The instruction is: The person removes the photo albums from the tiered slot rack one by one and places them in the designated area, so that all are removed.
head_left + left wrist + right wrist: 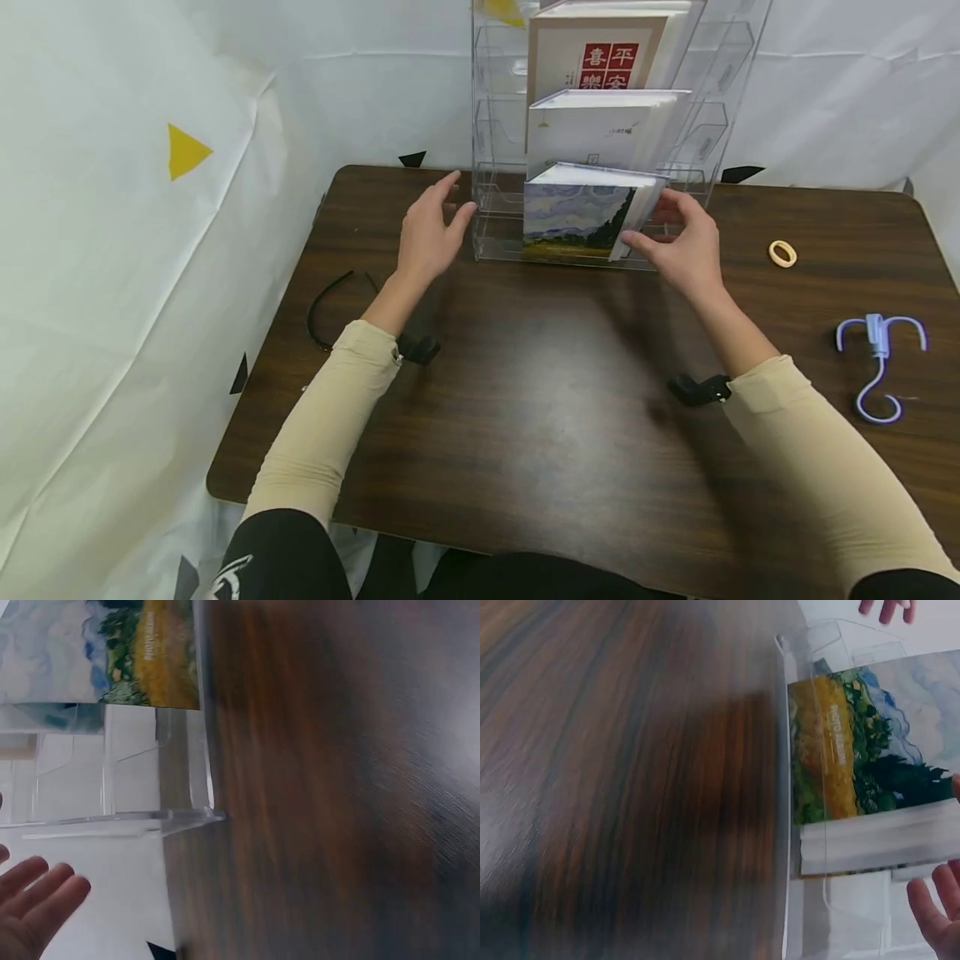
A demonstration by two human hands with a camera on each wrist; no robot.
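The landscape-painted photo album (573, 217) stood in the lowest pocket of the clear acrylic rack (495, 247). The right grip (688, 242) grasped its page-edge side between thumb and fingers; the left grip (429, 237) was released, just beside the rack. The thick album was probably moderately heavy, with stiff, perhaps slick covers; pinching both covers together likely suited it best, lest the pages fan.

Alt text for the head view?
A person's right hand is at the right edge of a landscape-covered book low in a clear rack, with more books behind; the left hand is open by the rack's left side. On the brown table, farther right, lie a tan ring and a purple hook.
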